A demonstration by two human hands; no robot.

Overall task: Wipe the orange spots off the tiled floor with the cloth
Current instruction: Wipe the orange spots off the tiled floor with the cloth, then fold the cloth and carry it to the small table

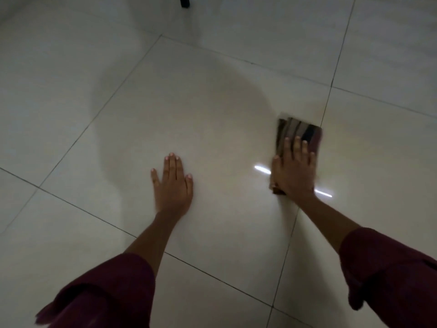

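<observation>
A folded striped cloth (299, 131) in brown, grey and black lies flat on the pale tiled floor (189, 110), right of centre. My right hand (293, 171) presses down on its near part, fingers spread over it. My left hand (172, 183) rests flat on the bare tile to the left, fingers apart, holding nothing. I see no orange spots on the tiles in this dim, slightly blurred view.
Dark grout lines cross the floor; one runs just right of the cloth. A thin bright light reflection (262, 170) lies on the tile beside my right hand. A dark furniture leg (184, 1) stands at the far top edge. Maroon sleeves cover both forearms.
</observation>
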